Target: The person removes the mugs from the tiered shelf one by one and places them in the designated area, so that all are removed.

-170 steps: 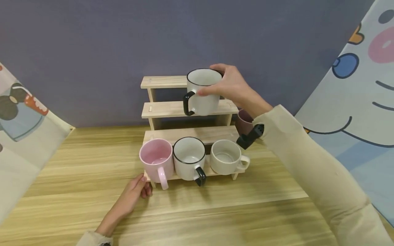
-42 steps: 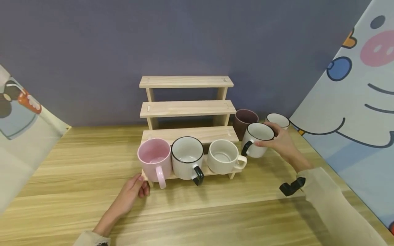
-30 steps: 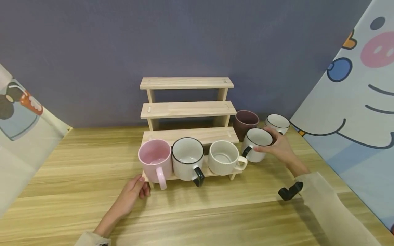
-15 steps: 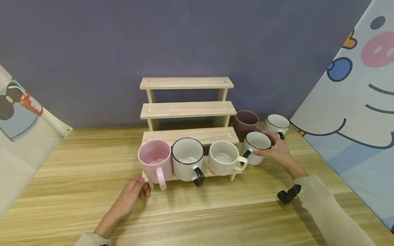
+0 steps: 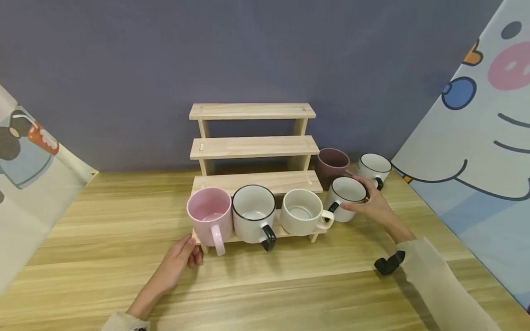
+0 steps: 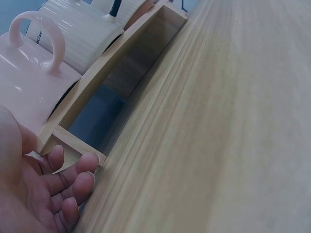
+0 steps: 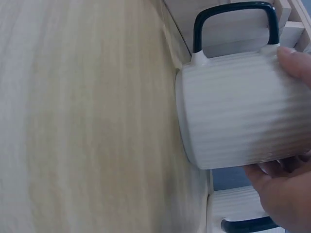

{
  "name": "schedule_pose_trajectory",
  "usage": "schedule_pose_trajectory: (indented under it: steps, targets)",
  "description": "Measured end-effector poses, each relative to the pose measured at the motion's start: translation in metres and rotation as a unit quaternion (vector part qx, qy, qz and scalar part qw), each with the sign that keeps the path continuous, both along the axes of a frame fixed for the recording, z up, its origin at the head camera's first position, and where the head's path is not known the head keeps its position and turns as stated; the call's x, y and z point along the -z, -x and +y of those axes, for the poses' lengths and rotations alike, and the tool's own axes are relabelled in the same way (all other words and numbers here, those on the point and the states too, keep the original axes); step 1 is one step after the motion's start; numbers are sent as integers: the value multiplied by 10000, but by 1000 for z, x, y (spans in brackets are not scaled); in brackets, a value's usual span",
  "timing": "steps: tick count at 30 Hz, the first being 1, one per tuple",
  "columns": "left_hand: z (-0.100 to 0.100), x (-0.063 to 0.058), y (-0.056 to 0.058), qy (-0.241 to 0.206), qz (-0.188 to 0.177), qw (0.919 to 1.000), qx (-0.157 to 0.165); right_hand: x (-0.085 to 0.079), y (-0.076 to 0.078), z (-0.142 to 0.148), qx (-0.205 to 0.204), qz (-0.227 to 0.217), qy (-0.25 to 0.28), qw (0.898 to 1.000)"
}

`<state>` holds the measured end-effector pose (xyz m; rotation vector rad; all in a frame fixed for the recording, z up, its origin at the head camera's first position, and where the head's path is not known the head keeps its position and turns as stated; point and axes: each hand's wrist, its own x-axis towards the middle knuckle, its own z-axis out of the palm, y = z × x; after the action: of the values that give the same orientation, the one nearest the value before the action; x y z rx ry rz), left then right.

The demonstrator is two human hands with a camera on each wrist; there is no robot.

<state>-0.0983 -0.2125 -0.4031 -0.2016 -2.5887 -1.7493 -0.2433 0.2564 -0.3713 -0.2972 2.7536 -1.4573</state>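
My right hand (image 5: 374,204) grips a white ribbed mug (image 7: 238,107) with a black rim and black handle, thumb on one side and fingers round the other. The mug stands upright on the table, just right of the tiered wooden rack (image 5: 252,147). At the rack's front left corner my left hand (image 5: 178,257) holds the end of the lowest shelf, thumb against the shelf end and fingers curled by its leg (image 6: 80,145). On that shelf sit a pink mug (image 5: 210,220), a white black-rimmed mug (image 5: 253,225) and a cream cup (image 5: 301,216).
A dark maroon mug (image 5: 327,172) stands behind the held mug, close to the rack's right side. Another white mug (image 5: 370,172) with a black handle is at the back right. A grey backdrop (image 5: 145,82) rises behind, with printed panels (image 5: 480,151) at both sides.
My right hand has carried the black-handled mug from in front of the upper shelves down to the table at the right. Over the last half second little moves. My left hand stays at the rack.
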Motion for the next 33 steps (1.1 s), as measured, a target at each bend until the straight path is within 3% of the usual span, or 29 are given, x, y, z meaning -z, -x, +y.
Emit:
schedule_pose_trajectory:
  steps: [14,22,33]
  targets:
    - [2,-3,0,20,-211,9997,-129,0,-1,1,-94,-22,91,9999]
    - [2,-3,0,6,-279,9994,-217,-8,-2,-2,-135,-422,224,9988]
    - [3,-4,-1,-16,-227,9996,-177,-29,-4,-1,-474,-175,219,9985]
